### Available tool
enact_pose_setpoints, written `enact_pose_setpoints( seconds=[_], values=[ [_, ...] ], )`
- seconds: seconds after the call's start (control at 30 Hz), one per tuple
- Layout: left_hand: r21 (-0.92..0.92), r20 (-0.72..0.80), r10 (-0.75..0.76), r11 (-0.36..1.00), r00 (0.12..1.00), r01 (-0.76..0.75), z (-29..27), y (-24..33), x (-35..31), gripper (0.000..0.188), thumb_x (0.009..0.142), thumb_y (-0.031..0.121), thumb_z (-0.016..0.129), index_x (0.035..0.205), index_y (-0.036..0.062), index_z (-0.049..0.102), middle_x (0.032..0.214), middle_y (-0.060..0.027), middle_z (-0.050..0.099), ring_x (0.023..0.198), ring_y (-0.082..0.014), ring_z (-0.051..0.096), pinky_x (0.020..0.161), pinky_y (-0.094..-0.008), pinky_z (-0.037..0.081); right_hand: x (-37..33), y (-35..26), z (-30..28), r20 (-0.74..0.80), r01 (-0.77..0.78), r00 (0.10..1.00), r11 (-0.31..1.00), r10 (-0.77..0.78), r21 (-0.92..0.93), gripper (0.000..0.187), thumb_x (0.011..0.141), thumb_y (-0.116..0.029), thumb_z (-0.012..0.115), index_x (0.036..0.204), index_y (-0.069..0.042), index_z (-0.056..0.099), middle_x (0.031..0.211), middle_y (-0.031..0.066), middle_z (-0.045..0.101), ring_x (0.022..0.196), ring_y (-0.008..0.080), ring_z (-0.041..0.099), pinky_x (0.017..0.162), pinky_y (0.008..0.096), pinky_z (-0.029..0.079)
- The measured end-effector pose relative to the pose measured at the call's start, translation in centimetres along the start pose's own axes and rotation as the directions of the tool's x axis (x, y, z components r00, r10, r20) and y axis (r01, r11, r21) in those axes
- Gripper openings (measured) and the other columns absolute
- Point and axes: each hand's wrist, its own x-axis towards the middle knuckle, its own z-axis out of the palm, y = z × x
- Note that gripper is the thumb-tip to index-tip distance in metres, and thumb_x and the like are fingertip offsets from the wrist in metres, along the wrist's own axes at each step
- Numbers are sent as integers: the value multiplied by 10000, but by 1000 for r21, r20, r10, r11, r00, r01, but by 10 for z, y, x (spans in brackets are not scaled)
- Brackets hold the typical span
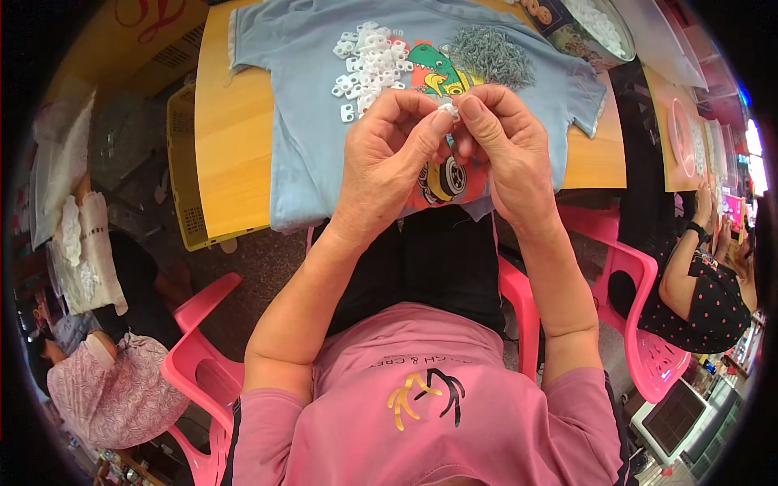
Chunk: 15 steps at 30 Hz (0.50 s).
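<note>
Between my two hands, above the near part of a light blue T-shirt (304, 130), is a small white plastic piece (448, 110). My left hand (391, 144) pinches it with thumb and fingertips. My right hand (512, 144) is closed too, thumb and fingers meeting on the piece's right side; whether a screw is also in them I cannot tell. Beyond my left hand lies a heap of similar white plastic pieces (371, 61) with round holes. A pile of grey screws (490, 57) sits on the shirt beyond my right hand.
The shirt covers much of a wooden table (231, 154). A round tin (604, 32) of white pieces stands far right. A yellow crate (185, 186) is beside the table's left edge. Pink chairs (203, 356) flank me; people sit on both sides.
</note>
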Motion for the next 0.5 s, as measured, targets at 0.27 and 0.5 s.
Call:
enact_pose_setpoints(
  seconds=[0.27, 0.5],
  values=[
    [31, -46, 22, 999, 999, -21, 0, 0, -2, 134, 932, 110, 645, 988, -1, 595, 851, -13, 639, 736, -50, 583, 650, -189, 481, -2, 8, 5, -10, 108, 994, 991, -109, -78, 138, 950, -147, 624, 1013, -26, 603, 811, 0, 601, 660, 50, 535, 592, 189, 461],
    [-20, -102, 36, 999, 994, -39, -1, -2, -1, 127, 927, 99, 649, 971, -7, 594, 849, -22, 650, 721, -60, 604, 658, -194, 508, 3, 17, 11, -31, 206, 978, 976, -208, -75, 122, 940, -129, 635, 1001, -29, 601, 801, 2, 603, 665, 54, 541, 601, 195, 466]
  ],
)
